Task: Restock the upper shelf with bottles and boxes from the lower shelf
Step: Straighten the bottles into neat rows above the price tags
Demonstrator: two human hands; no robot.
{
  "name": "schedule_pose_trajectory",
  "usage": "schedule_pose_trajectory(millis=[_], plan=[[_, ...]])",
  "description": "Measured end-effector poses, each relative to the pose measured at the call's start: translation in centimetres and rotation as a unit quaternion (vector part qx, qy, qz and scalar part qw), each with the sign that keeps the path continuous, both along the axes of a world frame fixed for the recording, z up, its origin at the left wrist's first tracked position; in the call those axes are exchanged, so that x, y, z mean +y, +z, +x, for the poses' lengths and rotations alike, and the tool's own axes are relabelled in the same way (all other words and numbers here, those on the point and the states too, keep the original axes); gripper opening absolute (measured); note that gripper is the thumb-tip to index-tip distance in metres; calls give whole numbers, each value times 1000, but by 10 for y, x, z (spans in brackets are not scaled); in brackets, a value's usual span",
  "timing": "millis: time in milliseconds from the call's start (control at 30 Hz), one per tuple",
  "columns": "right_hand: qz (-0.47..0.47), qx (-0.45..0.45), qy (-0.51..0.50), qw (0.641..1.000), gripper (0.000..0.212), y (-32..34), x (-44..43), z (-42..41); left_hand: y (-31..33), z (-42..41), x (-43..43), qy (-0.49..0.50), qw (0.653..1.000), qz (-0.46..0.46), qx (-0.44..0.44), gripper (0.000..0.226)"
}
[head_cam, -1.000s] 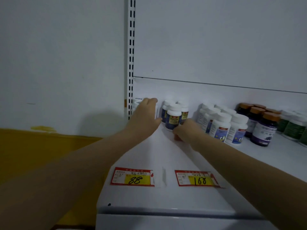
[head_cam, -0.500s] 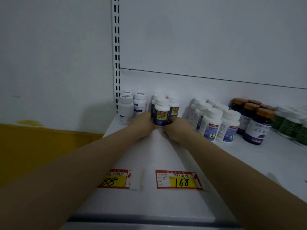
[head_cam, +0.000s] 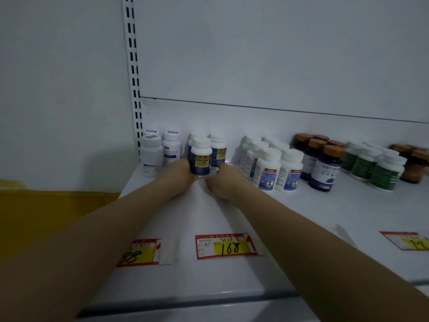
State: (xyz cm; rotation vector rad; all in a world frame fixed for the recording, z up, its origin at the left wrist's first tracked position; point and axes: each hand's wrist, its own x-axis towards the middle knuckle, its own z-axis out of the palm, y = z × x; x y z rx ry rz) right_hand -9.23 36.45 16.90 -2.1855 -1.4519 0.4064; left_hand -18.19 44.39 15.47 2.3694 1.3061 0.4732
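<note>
A white-capped bottle with a dark blue and yellow label [head_cam: 200, 159] stands at the front of a small group of like bottles [head_cam: 218, 149] on the white upper shelf [head_cam: 209, 212]. My left hand [head_cam: 180, 176] holds its lower left side. On its lower right side, my right hand [head_cam: 219, 181] is curled against the base. The fingertips of both hands are hidden behind the bottle.
Three white bottles [head_cam: 152, 154] stand at the far left by the slotted upright [head_cam: 134, 89]. To the right are white bottles with blue labels [head_cam: 269, 168], purple bottles with brown caps [head_cam: 325, 168] and green-labelled bottles [head_cam: 383, 170]. Price tags 88 [head_cam: 139, 252] and 168 [head_cam: 226, 246] lie along the shelf front.
My left hand left the white bottles at the far left and came to the blue-labelled bottle. The right hand has stayed at that bottle's base. The view shifted slightly.
</note>
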Motion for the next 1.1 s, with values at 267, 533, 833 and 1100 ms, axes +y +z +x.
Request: schedule_pose_trajectory(millis=[267,533,833,1100], plan=[[65,95,3,993,29,15,-59,47,18,27,-53,99,979,143,-104,35],[16,94,-43,994,31,20,-119,149,26,97,-108,52,993,-92,-56,97],[13,51,-24,998,41,-4,-92,155,13,114,-105,-36,994,-69,-77,49],[52,54,-33,997,37,-13,-91,161,3,113,-86,-61,989,-93,-95,57]])
